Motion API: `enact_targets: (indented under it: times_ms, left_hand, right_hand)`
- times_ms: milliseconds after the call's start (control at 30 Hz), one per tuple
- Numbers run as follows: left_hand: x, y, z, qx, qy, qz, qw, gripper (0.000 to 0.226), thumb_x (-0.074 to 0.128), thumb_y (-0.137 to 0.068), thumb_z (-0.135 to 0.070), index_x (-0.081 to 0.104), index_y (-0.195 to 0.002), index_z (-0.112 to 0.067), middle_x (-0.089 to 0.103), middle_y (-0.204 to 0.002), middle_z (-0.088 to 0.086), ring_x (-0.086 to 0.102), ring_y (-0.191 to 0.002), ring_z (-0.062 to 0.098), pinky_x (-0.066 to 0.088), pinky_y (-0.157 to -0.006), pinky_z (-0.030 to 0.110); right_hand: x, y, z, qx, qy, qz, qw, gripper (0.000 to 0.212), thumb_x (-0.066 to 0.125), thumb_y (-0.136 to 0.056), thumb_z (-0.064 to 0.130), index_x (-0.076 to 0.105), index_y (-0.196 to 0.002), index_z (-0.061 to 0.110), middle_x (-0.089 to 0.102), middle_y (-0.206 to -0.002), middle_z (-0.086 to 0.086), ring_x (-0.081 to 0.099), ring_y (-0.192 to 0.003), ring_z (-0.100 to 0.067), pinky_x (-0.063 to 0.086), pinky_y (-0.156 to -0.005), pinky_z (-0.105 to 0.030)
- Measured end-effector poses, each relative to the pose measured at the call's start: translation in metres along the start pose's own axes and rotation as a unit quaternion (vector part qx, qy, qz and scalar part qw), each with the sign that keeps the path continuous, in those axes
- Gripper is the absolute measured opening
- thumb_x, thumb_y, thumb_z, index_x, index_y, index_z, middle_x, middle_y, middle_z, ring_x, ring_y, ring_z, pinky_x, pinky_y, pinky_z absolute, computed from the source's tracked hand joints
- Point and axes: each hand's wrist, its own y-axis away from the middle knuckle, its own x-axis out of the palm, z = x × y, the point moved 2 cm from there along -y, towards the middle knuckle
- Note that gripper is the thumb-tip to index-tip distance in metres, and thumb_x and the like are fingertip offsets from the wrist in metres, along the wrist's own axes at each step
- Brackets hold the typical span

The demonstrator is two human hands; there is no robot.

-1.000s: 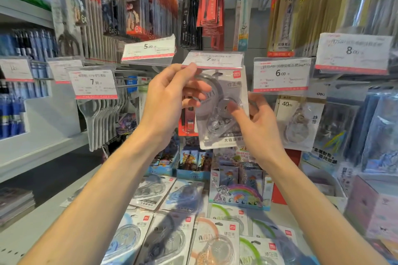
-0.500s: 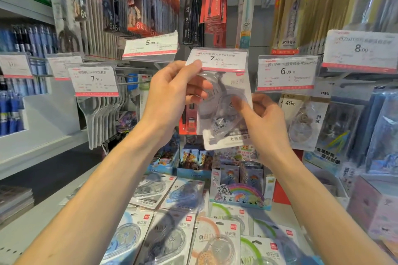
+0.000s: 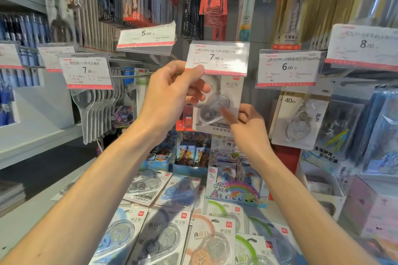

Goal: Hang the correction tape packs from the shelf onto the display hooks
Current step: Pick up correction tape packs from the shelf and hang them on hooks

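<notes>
Both hands are raised in front of a stationery display, holding one correction tape pack [image 3: 224, 105] up just under the 7.90 price tag [image 3: 217, 58] that hangs at the front of a display hook; the hook itself is hidden behind the tag, so whether the pack's top is already on it cannot be told. The left hand [image 3: 170, 94] has its grip closed on the pack's upper left edge, thumb in front near the tag's lower left corner and the other fingers curled behind the clear blister. The right hand [image 3: 247, 127] pinches the pack's lower right corner, its forefinger lying across the front of the blister and the rest of the fingers folded behind the card. The pack hangs roughly upright, a white card with a transparent tape dispenser on it. Just to its right, under the 6.00 price tag [image 3: 288, 69], a hanging 40m tape pack [image 3: 299, 120] is on its own hook, apart from the held one. Below the arms, the shelf [image 3: 25, 221] carries the loose correction tape packs [image 3: 165, 236], lying flat and overlapping along its front edge, with blue, black, orange and green trims. Behind them, toward the back of the shelf, stands a rainbow pony box [image 3: 237, 191] and a row of small card boxes [image 3: 189, 157]. Further left hang grey scissors [image 3: 97, 109] under another 7.90 tag [image 3: 86, 71].
</notes>
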Motion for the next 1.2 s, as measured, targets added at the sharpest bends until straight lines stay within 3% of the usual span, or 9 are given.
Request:
enact_targets:
  times_ms: [67,167,333,400,500,567,767,1000,1200]
  left_hand:
    - [-0.001,-0.001,0.002,0.004,-0.006,0.000,1.000,0.010,0.062,-0.102,-0.021,0.064,-0.093,-0.017,0.076,-0.071,0.001,0.067,-0.060,0.012,0.055,-0.061,0.023]
    - [-0.001,-0.002,0.005,0.011,-0.011,0.002,1.000,0.010,0.061,-0.103,-0.020,0.065,-0.094,-0.017,0.076,-0.070,0.000,0.067,-0.060,0.012,0.054,-0.061,0.022]
    - [0.000,-0.001,0.006,0.034,-0.024,0.003,0.999,0.014,0.060,-0.104,-0.021,0.064,-0.090,-0.019,0.075,-0.071,0.000,0.067,-0.062,0.013,0.054,-0.061,0.023]
    - [-0.001,-0.001,0.006,0.040,-0.031,0.000,0.999,0.015,0.060,-0.104,-0.022,0.065,-0.090,-0.020,0.075,-0.074,0.000,0.068,-0.063,0.013,0.053,-0.062,0.026]
    - [-0.002,0.004,0.010,0.030,-0.026,0.003,0.999,0.013,0.060,-0.100,-0.029,0.067,-0.095,-0.020,0.077,-0.079,-0.003,0.068,-0.067,0.012,0.052,-0.062,0.025]
    - [-0.005,0.012,0.018,0.011,-0.031,0.002,0.999,0.016,0.061,-0.095,-0.033,0.068,-0.099,-0.019,0.077,-0.082,-0.003,0.067,-0.071,0.014,0.052,-0.061,0.023]
    - [-0.024,0.070,0.057,-0.062,-0.055,-0.020,0.996,0.010,0.066,-0.096,-0.016,0.071,-0.093,-0.024,0.078,-0.083,-0.003,0.069,-0.072,0.014,0.056,-0.065,0.023]
    - [-0.058,0.165,0.094,-0.146,-0.038,-0.102,0.983,0.009,0.068,-0.090,-0.017,0.075,-0.087,-0.023,0.077,-0.077,0.000,0.070,-0.070,0.012,0.056,-0.064,0.022]
    - [-0.111,0.204,0.119,-0.192,-0.007,-0.142,0.971,0.004,0.073,-0.085,-0.025,0.077,-0.084,-0.025,0.076,-0.076,0.000,0.069,-0.067,0.015,0.057,-0.067,0.023]
  right_hand:
    - [0.000,-0.005,-0.003,-0.003,0.005,-0.006,1.000,0.020,0.072,-0.094,0.041,0.058,-0.099,0.028,0.075,-0.095,-0.009,0.069,-0.069,0.002,0.047,-0.063,-0.016]
    - [0.002,-0.014,-0.012,0.000,0.003,-0.010,1.000,0.021,0.068,-0.098,0.038,0.057,-0.100,0.020,0.070,-0.090,0.003,0.064,-0.064,0.015,0.045,-0.055,-0.005]
    - [0.008,-0.021,-0.019,0.030,0.073,0.009,0.997,0.045,0.061,-0.099,0.052,0.058,-0.107,0.008,0.057,-0.075,0.009,0.056,-0.069,-0.001,0.037,-0.047,-0.001]
    - [0.003,-0.015,-0.021,0.051,0.055,0.025,0.997,0.051,0.061,-0.097,0.057,0.059,-0.119,0.011,0.062,-0.080,0.010,0.065,-0.081,-0.007,0.046,-0.059,-0.003]
    - [-0.015,0.004,-0.030,0.077,0.025,0.046,0.996,0.043,0.065,-0.096,0.053,0.061,-0.125,0.023,0.073,-0.087,0.010,0.075,-0.094,-0.014,0.061,-0.091,-0.036]
    - [-0.030,0.024,-0.037,0.090,0.003,0.057,0.994,0.028,0.067,-0.097,0.046,0.062,-0.119,0.030,0.080,-0.097,0.007,0.076,-0.098,-0.008,0.060,-0.095,-0.034]
    - [-0.064,0.099,-0.055,0.131,-0.092,0.021,0.987,0.011,0.066,-0.100,0.018,0.069,-0.109,0.014,0.082,-0.091,-0.004,0.078,-0.078,-0.015,0.060,-0.065,-0.023]
    - [-0.062,0.178,-0.080,0.187,-0.111,-0.026,0.976,0.012,0.060,-0.100,0.004,0.067,-0.091,0.006,0.072,-0.063,-0.003,0.060,-0.049,-0.010,0.053,-0.051,-0.017]
    - [-0.022,0.212,-0.084,0.233,-0.100,-0.026,0.967,0.009,0.065,-0.099,0.011,0.070,-0.092,0.008,0.073,-0.068,-0.006,0.062,-0.053,-0.014,0.055,-0.054,-0.022]
